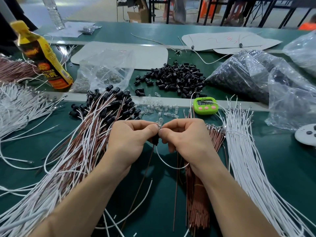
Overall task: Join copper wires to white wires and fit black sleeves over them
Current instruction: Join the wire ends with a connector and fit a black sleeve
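Grip: left hand (130, 135) and right hand (187, 136) pinch sleeve (155, 142), bulb (160, 121) up, likely seating it | copper wire (146, 167), white wire (165, 161) hang below

Green bench (282, 168) carries white wires (248, 151), copper wires (196, 194), black sleeves (177, 77), timer (204, 106), bottle (44, 57), apparently glass bulbs (160, 108).

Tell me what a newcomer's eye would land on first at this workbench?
Dead centre, the left hand and right hand pinch a tiny clear bulb above a black sleeve, with a brown wire and a white wire trailing down. Behind them lies a heap of loose black sleeves, with a bright green timer nearer, to its right. A fan of white wires spreads at the right.
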### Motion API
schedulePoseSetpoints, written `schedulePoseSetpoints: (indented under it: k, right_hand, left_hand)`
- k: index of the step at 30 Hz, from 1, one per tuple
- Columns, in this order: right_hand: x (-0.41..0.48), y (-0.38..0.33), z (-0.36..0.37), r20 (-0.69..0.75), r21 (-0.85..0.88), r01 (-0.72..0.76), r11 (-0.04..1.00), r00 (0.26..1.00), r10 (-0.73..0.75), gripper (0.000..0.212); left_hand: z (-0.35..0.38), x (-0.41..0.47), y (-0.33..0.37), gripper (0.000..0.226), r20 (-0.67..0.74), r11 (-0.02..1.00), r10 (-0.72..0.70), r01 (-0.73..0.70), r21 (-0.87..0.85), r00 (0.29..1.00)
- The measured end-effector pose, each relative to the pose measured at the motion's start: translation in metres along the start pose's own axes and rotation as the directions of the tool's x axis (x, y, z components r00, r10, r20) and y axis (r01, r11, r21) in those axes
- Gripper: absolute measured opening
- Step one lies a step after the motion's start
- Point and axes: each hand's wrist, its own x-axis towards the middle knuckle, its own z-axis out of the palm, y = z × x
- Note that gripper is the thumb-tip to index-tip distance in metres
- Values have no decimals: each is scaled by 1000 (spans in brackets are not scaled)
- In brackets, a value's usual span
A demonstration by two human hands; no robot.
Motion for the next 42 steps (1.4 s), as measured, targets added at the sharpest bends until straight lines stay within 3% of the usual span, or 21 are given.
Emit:
schedulePoseSetpoints:
  k: [7, 15, 28, 36, 42]
  right_hand:
    - [-2, -3, 5, -13, 75, -57, 996, 998, 58, 28]
    - [-2, -6, 5, 13, 221, -100, 970, 995, 99, 30]
    - [-2, -9, -3, 9, 57, -73, 996, 997, 72, 25]
    - [-2, -5, -2, 9, -87, -35, 996, 999, 36, 8]
    - [-3, -6, 6, -33, -38, -73, 997, 997, 72, 23]
  left_hand:
    - [-2, -1, -1, 24, 5, 979, 117, -116, 169, 993]
    - [2, -2, 0, 20, -39, 995, 81, -78, 67, 996]
    - [2, -3, 1, 19, 50, 996, 82, -83, 20, 995]
    - [-2, 0, 0, 9, 60, 984, 75, -83, 156, 995]
    - [0, -4, 0, 12, -5, 971, 134, -130, 198, 991]
